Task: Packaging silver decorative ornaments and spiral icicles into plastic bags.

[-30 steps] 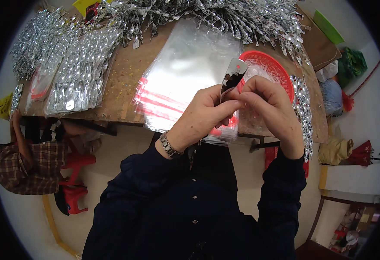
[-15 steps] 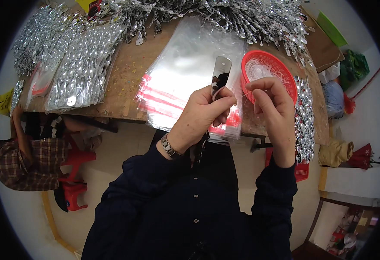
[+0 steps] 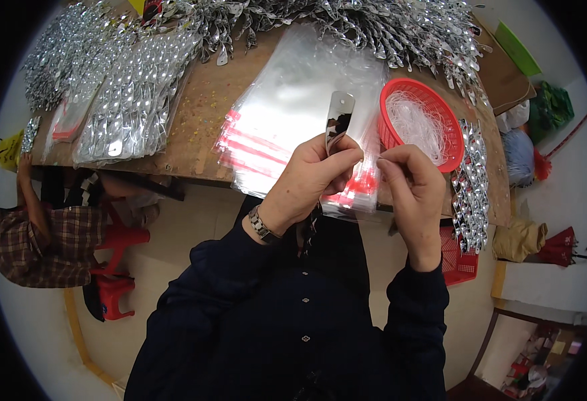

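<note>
My left hand, closed, grips a shiny silver strip between thumb and fingers. Its rounded end with a small hole stands up above the fist, and a dark twisted length hangs below it. My right hand is just to the right, thumb and forefinger pinched together. Whatever is in that pinch is too fine to make out. Beneath both hands lies a stack of clear plastic bags with red-and-white striped edges. A red plastic basket holding tangled clear threads stands beyond my right hand.
Twisted silver strips are heaped along the table's far side. Bagged strips lie at the left, more strips at the right edge. Another person in a plaid garment sits at the left, near red stools.
My right hand has moved down and slightly left, away from the basket and nearer my left hand. My left hand keeps its hold on the strip, almost in place.
</note>
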A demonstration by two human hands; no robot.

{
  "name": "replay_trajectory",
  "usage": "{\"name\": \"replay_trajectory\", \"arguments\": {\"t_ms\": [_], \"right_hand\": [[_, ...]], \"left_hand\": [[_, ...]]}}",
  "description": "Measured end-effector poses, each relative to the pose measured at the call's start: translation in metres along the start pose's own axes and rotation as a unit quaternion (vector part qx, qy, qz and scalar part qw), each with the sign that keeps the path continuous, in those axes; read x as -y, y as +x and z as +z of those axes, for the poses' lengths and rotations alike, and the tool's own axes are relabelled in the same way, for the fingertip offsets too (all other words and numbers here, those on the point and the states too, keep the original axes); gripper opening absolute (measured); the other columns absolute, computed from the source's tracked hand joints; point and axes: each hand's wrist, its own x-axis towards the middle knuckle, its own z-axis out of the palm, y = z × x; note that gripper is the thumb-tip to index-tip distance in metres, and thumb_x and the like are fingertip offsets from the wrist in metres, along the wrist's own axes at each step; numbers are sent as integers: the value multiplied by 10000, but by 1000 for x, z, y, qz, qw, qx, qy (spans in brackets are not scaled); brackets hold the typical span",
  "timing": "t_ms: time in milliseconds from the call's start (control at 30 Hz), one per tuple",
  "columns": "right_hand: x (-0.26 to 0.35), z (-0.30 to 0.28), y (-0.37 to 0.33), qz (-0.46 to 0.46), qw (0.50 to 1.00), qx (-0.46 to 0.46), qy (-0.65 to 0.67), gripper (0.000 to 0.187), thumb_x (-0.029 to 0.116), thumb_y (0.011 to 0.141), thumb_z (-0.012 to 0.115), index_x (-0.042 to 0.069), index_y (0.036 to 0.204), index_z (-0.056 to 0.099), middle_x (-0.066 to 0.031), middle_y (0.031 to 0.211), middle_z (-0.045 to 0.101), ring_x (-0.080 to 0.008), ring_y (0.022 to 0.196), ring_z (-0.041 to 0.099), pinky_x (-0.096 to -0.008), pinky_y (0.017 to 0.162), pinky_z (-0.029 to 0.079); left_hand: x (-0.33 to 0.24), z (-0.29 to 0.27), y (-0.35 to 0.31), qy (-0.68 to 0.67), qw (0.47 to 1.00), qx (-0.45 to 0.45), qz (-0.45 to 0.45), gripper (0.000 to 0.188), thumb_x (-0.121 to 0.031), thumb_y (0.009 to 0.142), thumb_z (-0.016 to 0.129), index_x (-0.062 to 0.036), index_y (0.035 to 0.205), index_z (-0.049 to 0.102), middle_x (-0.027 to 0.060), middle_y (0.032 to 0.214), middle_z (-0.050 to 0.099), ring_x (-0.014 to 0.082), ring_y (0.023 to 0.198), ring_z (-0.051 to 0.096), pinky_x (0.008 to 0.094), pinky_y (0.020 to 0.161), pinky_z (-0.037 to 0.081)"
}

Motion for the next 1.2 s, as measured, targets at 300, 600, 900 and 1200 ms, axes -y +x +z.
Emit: {"name": "replay_trajectory", "arguments": {"t_ms": [300,600,900,1200], "right_hand": [[11,0,-6,51,992,-43,103,23,16,901,590,0,886,587,21,787,558,-40,725,499,-184,666,396],[7,4,-6,4,994,-72,83,15,6,906,587,5,892,581,13,814,566,-41,755,520,-189,696,416],[5,8,-7,-12,993,-85,78,17,-18,898,583,-1,900,580,3,835,568,-47,770,522,-185,703,414],[-1,11,-9,-36,994,-91,44,31,-23,886,600,-2,900,583,8,825,560,-41,755,505,-179,687,399]], "left_hand": [[13,-9,-2,-50,996,71,-25,430,-398,999,406,-8,1085,567,-34,759,505,15,628,461,161,513,344],[10,-3,-9,35,997,66,-30,420,-361,999,409,0,1141,570,-22,804,524,40,697,468,184,590,352],[14,-2,-11,22,998,61,-24,377,-349,996,434,-11,1053,590,-41,741,496,30,633,446,177,563,373],[17,-4,-14,39,996,70,-23,383,-321,1004,400,7,1117,561,-23,802,533,40,702,477,184,595,363]]}}
